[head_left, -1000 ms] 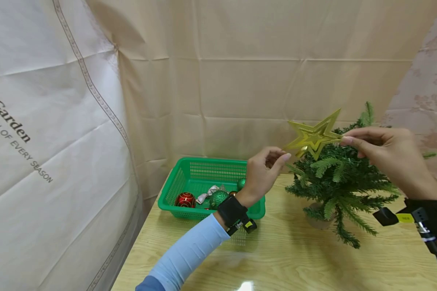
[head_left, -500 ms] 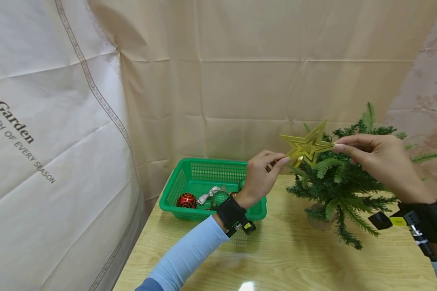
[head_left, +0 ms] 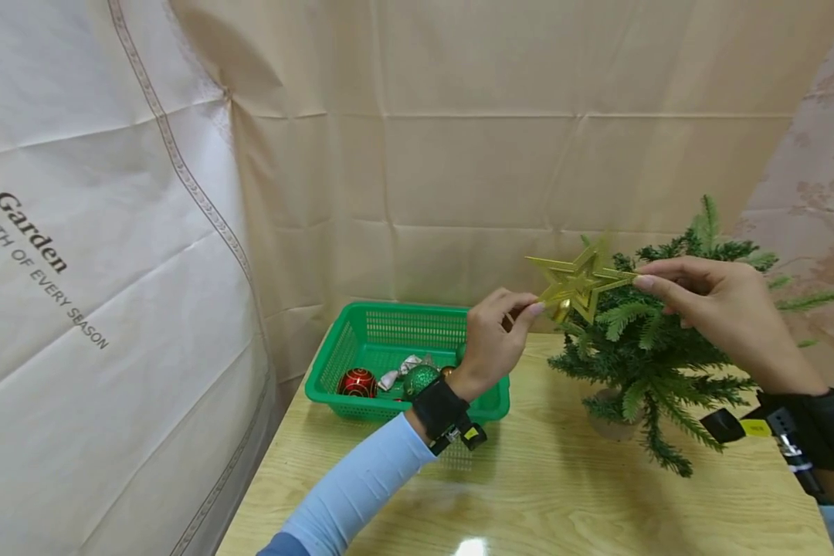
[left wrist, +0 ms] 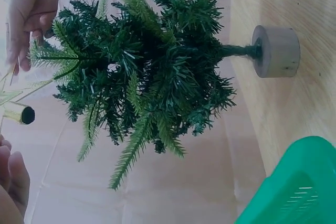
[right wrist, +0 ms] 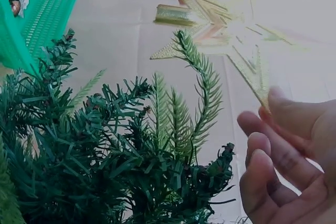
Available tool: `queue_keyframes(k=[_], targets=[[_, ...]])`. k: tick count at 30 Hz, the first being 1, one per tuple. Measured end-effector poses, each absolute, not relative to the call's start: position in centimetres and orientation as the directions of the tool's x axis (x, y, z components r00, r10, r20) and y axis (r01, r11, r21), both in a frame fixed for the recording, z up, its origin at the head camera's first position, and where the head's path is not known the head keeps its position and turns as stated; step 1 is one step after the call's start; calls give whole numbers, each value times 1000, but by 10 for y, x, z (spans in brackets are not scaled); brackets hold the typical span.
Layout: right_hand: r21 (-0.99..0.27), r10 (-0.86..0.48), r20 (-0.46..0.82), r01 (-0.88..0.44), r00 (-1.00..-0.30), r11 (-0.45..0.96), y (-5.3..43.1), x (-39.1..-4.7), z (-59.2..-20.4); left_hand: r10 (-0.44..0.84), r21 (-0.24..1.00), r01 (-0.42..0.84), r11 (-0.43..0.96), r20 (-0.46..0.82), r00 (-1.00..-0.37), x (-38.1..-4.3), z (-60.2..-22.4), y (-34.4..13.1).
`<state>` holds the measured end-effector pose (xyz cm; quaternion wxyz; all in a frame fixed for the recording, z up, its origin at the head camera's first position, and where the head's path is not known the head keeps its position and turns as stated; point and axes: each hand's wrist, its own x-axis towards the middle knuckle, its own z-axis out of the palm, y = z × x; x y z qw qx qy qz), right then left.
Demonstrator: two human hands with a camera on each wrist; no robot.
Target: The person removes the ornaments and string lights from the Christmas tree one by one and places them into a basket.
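Observation:
A gold star tree topper (head_left: 581, 283) is held up between both hands, beside the upper left of a small artificial Christmas tree (head_left: 656, 340). My left hand (head_left: 496, 332) pinches one of its points, and my right hand (head_left: 726, 309) pinches another point in front of the branches. In the left wrist view a short hollow gold tube (left wrist: 21, 114) projects from the star's back, its dark open end facing the tree. The right wrist view has the star (right wrist: 226, 30) apart from the nearest green tips. The tree stands upright on a round base (left wrist: 278, 51).
A green plastic basket (head_left: 361, 309) sits left of the tree on the wooden table (head_left: 528, 494). Inside lie a red ball ornament (head_left: 357, 383), a glittery green ball (head_left: 420, 379) and a silvery bow-like piece (head_left: 399, 372). Beige cloth (head_left: 472, 170) hangs behind.
Both hands have shifted the star slightly left and down, and it has tilted a little. The tree and basket stay where they were.

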<state>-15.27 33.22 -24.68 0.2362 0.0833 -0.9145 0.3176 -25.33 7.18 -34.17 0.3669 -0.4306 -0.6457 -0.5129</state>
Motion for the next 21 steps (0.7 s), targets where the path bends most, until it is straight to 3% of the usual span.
queue_keyframes(k=[5,12,16,21], targets=[[-582,50,532,-322,-845,747,332,-146,-251,170,393,914,104,898,-406,-255,-347,68],[-547,128,620,-310,-774,777,312,-123,-263,174,392,910,137,894,-412,-257,-356,58],[-481,38,674,-400,-738,780,292,-111,-271,176,402,904,143,889,-423,-259,-361,51],[-470,-131,599,-480,-790,741,264,-107,-287,158,419,893,166,882,-443,-262,-366,40]])
